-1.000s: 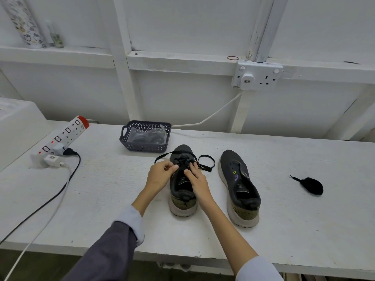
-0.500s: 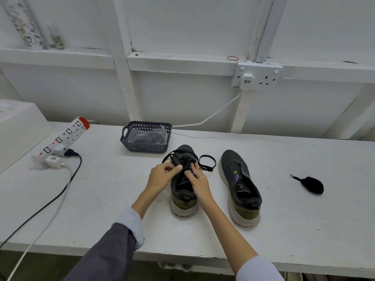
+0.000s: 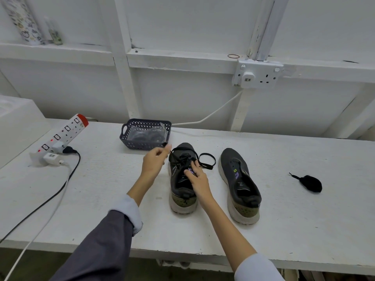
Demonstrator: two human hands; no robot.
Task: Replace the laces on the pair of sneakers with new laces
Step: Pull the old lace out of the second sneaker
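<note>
My right hand covers the tongue of the centre sneaker, so I cannot tell whether its fingertips pinch anything or only press there. The plastic-wrapped contents of the basket above are too blurred to name. I count two sneakers, the second sneaker just right of centre, one black lace threaded through the centre one with a loop lying on the table between the pair, and one bundled lace far right. My left hand pinches the black lace's end between thumb and fingertips, raised up-left of the toe.
</note>
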